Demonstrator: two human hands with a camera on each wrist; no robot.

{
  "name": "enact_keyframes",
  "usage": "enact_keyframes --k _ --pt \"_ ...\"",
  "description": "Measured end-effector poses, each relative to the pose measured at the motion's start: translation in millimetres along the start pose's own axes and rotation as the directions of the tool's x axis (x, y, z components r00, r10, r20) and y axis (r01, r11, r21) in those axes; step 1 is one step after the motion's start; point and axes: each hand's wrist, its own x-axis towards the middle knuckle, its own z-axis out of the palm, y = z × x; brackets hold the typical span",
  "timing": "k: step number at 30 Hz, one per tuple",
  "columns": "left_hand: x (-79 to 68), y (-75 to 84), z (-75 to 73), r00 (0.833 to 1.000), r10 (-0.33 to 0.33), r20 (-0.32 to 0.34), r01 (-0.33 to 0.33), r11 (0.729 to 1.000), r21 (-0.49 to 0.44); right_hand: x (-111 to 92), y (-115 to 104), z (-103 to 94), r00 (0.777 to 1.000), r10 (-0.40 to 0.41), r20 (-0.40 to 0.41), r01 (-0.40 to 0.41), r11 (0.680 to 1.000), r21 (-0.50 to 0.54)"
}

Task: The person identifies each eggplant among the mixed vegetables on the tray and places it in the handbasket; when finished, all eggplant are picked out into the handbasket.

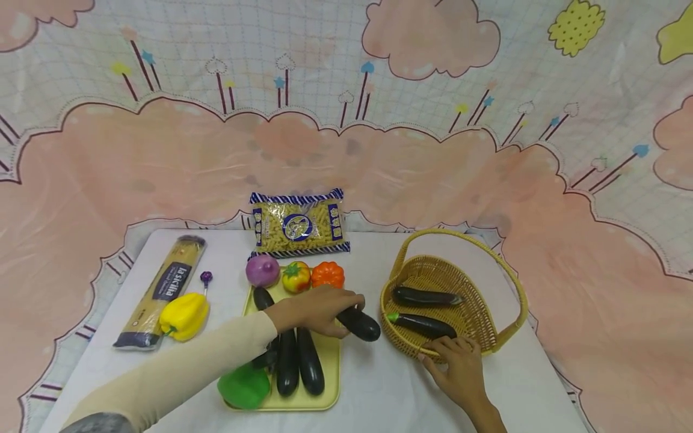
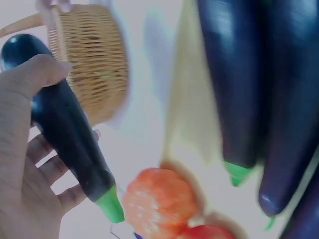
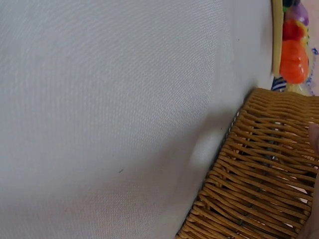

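In the head view, the left hand [image 1: 319, 310] is above the right edge of the yellow tray [image 1: 332, 374] and grips a dark eggplant [image 1: 360, 325], whose rounded end points away from the tray. To the right of the tray stands the wicker basket [image 1: 476, 288], with two eggplants [image 1: 428, 325] lying inside. The right hand [image 1: 457, 368] holds the near rim of this basket, its fingers bent over it. More eggplants [image 1: 310, 364] lie on the tray, with a green pepper [image 1: 243, 386] at its near left corner. Along the tray's far edge are a purple onion [image 1: 263, 270], a red-and-yellow vegetable [image 1: 296, 276] and an orange pumpkin [image 1: 328, 274]. Behind the tray is a pasta bag [image 1: 298, 227]; to its left, a yellow pepper [image 1: 184, 316] touches a long spaghetti packet [image 1: 168, 282].

In the left wrist view, the thumb lies across the gripped eggplant, and its green tip comes near the pumpkin by the tray.

In the right wrist view, the basket's woven wall stands near the tray's edge; the right hand is mostly cut off, so its grip cannot be told from there.
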Motion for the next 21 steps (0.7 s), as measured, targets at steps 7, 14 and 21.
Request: enact_keyframes --k 7,14,21 --pt "29.5 12.1 -9.4 0.997 -0.032 -0.072 0.024 0.994 -0.108 1 -1 -1.0 1.000 -0.004 -0.012 0.004 1.000 0.003" --pt "74.4 27.8 -7.3 0.992 -0.079 -0.100 0.065 0.989 -0.135 -1 1 -0.3 0.999 -0.027 -0.027 0.028 1.000 0.003" --pt "121.7 41.8 3.5 0.990 -0.124 -0.070 0.114 0.986 -0.125 -1 3 1.1 0.999 -0.027 -0.020 0.027 1.000 -0.013"
